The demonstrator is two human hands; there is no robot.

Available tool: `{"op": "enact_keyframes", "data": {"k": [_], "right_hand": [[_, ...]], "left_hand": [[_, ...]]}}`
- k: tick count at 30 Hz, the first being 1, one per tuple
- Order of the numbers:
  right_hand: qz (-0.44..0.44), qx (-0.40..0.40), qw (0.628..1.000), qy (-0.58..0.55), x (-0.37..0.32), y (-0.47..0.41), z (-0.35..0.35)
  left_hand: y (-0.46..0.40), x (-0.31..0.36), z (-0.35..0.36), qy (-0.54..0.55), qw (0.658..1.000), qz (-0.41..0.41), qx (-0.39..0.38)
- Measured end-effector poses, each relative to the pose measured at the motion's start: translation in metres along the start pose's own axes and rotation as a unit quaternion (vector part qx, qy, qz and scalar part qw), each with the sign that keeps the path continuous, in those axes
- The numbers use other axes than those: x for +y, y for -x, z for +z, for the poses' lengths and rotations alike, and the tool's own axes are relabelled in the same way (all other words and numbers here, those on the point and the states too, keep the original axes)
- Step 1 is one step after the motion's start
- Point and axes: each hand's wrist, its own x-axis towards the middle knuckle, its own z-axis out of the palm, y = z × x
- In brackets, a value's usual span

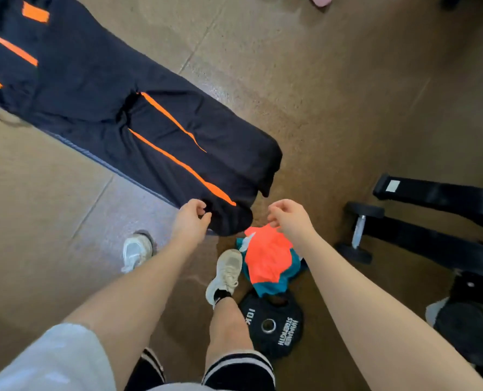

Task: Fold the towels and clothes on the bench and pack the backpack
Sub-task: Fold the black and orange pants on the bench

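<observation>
- Black weight plate (272,324) on the floor: white lettering, "10" legible, the rest too blurred.
- One dark garment with orange stripes (139,119) spread along the bench, beyond the plate.
- One orange-and-teal garment (268,262) just beyond the plate.
- Left hand (189,221) pinches the dark garment's near end; right hand (289,218) loosely curled, holding nothing.
- Two white shoes (226,272); one dumbbell (358,232) right of the plate.

Both forearms are seen bare. A white short sleeve (51,359) is noted at the lower left of the frame. Dark shorts (239,371) with white-striped hems are worn. White laced trainers (225,273) and one dark ankle sock (221,294) are observed at centre.
</observation>
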Motion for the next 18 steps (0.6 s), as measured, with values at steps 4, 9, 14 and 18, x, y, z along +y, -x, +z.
{"op": "enact_keyframes", "data": {"k": [4, 9, 14, 18], "right_hand": [[-0.037, 0.003, 0.999, 0.024, 0.019, -0.032, -0.011], [-0.134, 0.031, 0.988, 0.068, 0.009, -0.091, -0.014], [-0.192, 0.062, 0.967, 0.157, -0.010, -0.146, -0.011], [-0.190, 0.083, 0.965, 0.160, -0.022, -0.164, -0.009]], "left_hand": [[0.012, -0.009, 0.048, 0.054, 0.994, -0.046, 0.081], [0.001, -0.008, 0.079, 0.127, 0.957, -0.112, 0.235], [-0.020, -0.011, 0.099, 0.216, 0.904, -0.274, 0.246], [-0.025, -0.013, 0.111, 0.340, 0.866, -0.278, 0.238]]}}
